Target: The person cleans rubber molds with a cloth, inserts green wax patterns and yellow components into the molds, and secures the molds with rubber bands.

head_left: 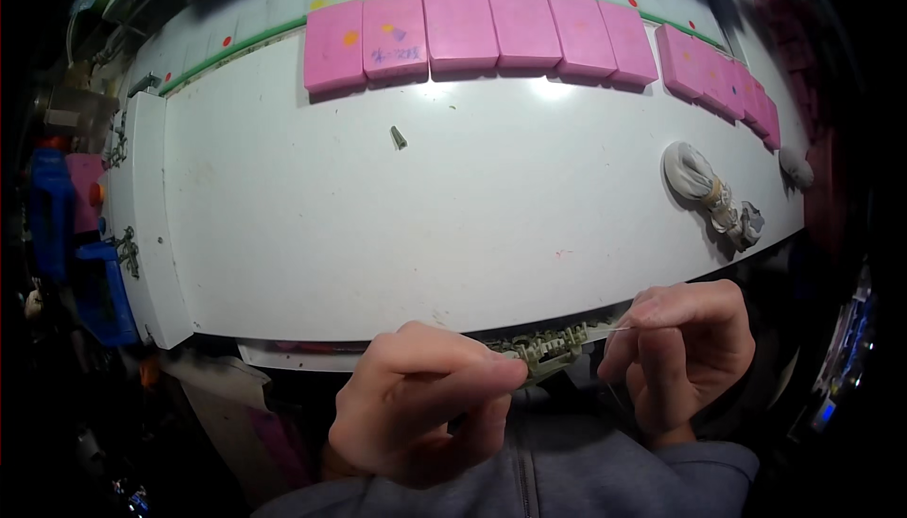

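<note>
Just beyond the near edge of the white table, my left hand pinches a small pale-green openwork piece between thumb and fingers. The piece is knobbly, with gaps through it, and its left end is hidden behind my fingers. At its other end, my right hand is closed in a pinch. A thin pale thread-like strand runs from the piece into those right fingertips. Another fine line hangs below them, too thin to make out well.
Pink blocks stand in a row along the far side, with more pink blocks to the right. A bundled whitish cloth tied with a band lies at the right. One small grey-green tapered piece lies alone. Blue holders hang left.
</note>
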`<move>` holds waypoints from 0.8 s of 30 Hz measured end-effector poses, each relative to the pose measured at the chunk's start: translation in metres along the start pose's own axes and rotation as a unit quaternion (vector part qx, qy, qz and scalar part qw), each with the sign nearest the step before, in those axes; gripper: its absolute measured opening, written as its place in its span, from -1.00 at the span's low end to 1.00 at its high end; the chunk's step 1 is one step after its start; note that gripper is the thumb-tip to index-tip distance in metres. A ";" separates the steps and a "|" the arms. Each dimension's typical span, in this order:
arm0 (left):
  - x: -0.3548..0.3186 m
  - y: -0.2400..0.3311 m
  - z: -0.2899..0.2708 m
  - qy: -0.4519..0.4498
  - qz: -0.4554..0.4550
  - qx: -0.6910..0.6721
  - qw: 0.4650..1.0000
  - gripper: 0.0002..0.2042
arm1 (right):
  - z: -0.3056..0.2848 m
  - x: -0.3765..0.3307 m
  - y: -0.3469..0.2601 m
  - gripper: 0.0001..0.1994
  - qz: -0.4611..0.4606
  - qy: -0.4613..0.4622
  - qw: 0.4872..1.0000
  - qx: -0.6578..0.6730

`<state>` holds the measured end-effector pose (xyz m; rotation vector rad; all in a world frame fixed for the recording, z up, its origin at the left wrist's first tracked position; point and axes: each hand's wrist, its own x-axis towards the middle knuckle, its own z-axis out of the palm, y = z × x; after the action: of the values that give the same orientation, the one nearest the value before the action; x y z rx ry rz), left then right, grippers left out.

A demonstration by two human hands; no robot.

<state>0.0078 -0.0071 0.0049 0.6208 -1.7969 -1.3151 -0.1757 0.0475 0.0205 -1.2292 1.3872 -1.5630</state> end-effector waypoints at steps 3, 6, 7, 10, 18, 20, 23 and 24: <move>-0.001 0.003 0.001 0.004 -0.002 0.021 1.000 -0.70 | 0.001 -0.001 -0.002 -0.84 -0.002 -0.001 1.000 -0.011; -0.002 0.002 0.002 0.013 0.007 0.035 0.999 -0.69 | 0.004 -0.003 -0.010 -0.80 0.009 0.009 1.000 -0.017; -0.001 0.002 0.002 0.015 0.011 0.038 0.999 -0.68 | 0.006 -0.004 -0.014 -0.80 0.018 0.007 0.999 -0.043; 0.004 0.004 0.002 0.045 0.018 -0.018 0.999 -0.59 | 0.004 -0.001 -0.013 -0.85 -0.039 -0.040 0.991 -0.124; 0.003 -0.001 0.001 0.034 0.066 -0.002 0.997 -0.61 | 0.005 -0.001 -0.010 -0.74 -0.171 -0.083 0.946 -0.262; 0.005 0.001 -0.001 0.017 0.061 -0.006 0.998 -0.60 | 0.007 -0.001 -0.011 -0.74 -0.170 -0.075 0.943 -0.277; 0.004 0.006 -0.002 0.001 0.046 0.011 0.999 -0.59 | 0.012 -0.001 -0.010 -0.74 -0.182 -0.058 0.933 -0.306; 0.003 0.006 -0.001 -0.002 0.043 0.014 0.999 -0.59 | 0.014 -0.001 -0.010 -0.74 -0.194 -0.048 0.925 -0.322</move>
<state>0.0070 -0.0081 0.0115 0.5500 -1.8268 -1.2367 -0.1618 0.0455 0.0295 -2.0487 1.7393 -1.2887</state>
